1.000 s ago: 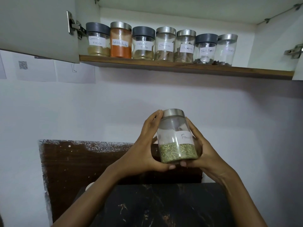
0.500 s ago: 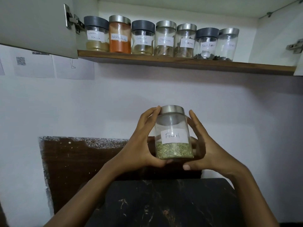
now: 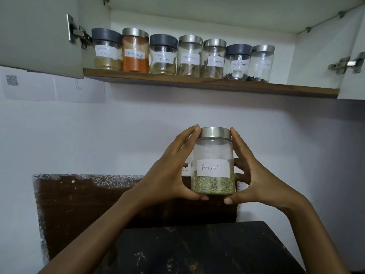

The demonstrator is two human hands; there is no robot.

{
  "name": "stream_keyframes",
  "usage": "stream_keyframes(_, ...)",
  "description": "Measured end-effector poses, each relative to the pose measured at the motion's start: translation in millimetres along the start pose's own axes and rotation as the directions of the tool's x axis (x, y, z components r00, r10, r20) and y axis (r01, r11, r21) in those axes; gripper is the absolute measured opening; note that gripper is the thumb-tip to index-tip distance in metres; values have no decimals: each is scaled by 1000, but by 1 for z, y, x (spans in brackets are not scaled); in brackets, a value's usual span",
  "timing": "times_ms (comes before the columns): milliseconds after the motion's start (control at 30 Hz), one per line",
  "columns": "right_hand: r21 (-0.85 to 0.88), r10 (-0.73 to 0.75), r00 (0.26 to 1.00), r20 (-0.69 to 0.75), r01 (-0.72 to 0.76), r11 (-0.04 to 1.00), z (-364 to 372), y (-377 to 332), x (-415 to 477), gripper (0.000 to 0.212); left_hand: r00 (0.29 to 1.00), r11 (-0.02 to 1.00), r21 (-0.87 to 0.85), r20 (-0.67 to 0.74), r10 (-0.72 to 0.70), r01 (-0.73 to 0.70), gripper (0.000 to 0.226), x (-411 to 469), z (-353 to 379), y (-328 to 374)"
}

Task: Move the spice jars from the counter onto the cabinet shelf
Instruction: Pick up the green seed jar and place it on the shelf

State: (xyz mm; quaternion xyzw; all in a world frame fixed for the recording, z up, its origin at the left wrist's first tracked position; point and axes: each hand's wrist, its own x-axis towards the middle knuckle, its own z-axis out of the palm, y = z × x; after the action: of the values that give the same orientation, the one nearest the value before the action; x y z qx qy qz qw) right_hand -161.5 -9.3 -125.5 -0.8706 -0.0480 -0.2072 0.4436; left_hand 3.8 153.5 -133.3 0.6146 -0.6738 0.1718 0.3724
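A glass jar (image 3: 214, 153) with a silver lid and a white label reading "Fennel" is held upright in mid-air, green seeds filling its bottom third. My left hand (image 3: 167, 171) grips its left side, and my right hand (image 3: 254, 175) grips its right side, thumbs under the base. Well above, the wooden cabinet shelf (image 3: 296, 89) carries a row of several labelled spice jars (image 3: 189, 56) from its left end to past the middle. The shelf's right end is bare.
The open left cabinet door (image 3: 37, 34) and the right door edge (image 3: 353, 76) flank the shelf. A dark marble counter (image 3: 197, 250) lies below my hands, with a dark brown board (image 3: 83, 204) against the white wall behind it. Papers (image 3: 53, 88) are stuck on the wall at left.
The fennel jar has turned so its label faces me, straightened upright and risen a little. My right hand slid up its side toward the lid.
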Motion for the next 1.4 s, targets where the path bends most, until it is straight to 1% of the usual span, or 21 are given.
stream_keyframes(100, 10, -31, 999, -30, 31, 999, -28, -8, 6, 121, 999, 994, 97, 13, 51, -52, 128, 33, -5, 3)
stream_keyframes(200, 48, -47, 987, -151, 54, 997, -59, -16, 17, 121, 995, 976, 190, 23, 102, -104, 130, 76, -7, 8)
stream_keyframes(333, 10, -81, 947, -309, 89, 996, -109, -22, 35, 126, 982, 944, 274, -2, 191, -183, 129, 145, -1, 14)
stream_keyframes(433, -36, -109, 911, -397, 103, 994, -149, -25, 44, 130, 981, 934, 330, -92, 174, -134, 126, 191, 11, 17)
stream_keyframes(567, -87, -159, 854, -496, 133, 987, -202, -24, 56, 119, 969, 904, 415, -165, 186, -103, 119, 252, 37, 21)
stream_keyframes(600, -95, -165, 840, -516, 135, 986, -215, -23, 59, 117, 969, 911, 402, -173, 178, -96, 117, 267, 44, 22)
stream_keyframes(667, -80, -160, 823, -545, 139, 987, -240, -18, 64, 115, 969, 943, 318, -183, 166, -101, 114, 292, 56, 23)
stream_keyframes(733, -65, -150, 814, -562, 137, 988, -265, -12, 70, 115, 968, 966, 218, -179, 177, -136, 111, 314, 66, 22)
stream_keyframes(800, -68, -142, 803, -578, 126, 990, -286, -6, 77, 114, 968, 974, 155, -165, 191, -166, 104, 334, 74, 20)
stream_keyframes(900, -77, -119, 816, -566, 92, 993, -310, 4, 89, 112, 966, 982, 120, -201, 165, -143, 90, 360, 87, 16)
stream_keyframes(967, -44, -92, 818, -568, 82, 996, -320, 11, 99, 112, 966, 985, 127, -215, 144, -119, 85, 374, 97, 10)
stream_keyframes(1033, -17, -78, 815, -574, 84, 996, -330, 17, 110, 112, 967, 977, 187, -211, 141, -102, 83, 383, 105, 6)
stream_keyframes(1133, -1, -63, 825, -561, 75, 997, -342, 25, 126, 111, 963, 932, 360, -232, 138, -47, 82, 391, 110, 1)
stream_keyframes(1233, 38, -27, 841, -541, 57, 998, -350, 32, 137, 109, 933, 843, 539, -304, 194, 0, 77, 396, 115, -4)
stream_keyframes(1333, 42, 7, 853, -522, 17, 999, -361, 40, 145, 106, 917, 766, 639, -340, 209, 62, 73, 400, 123, -8)
stream_keyframes(1400, 43, 33, 863, -504, -13, 999, -364, 43, 148, 107, 895, 685, 719, -375, 241, 117, 70, 403, 127, -11)
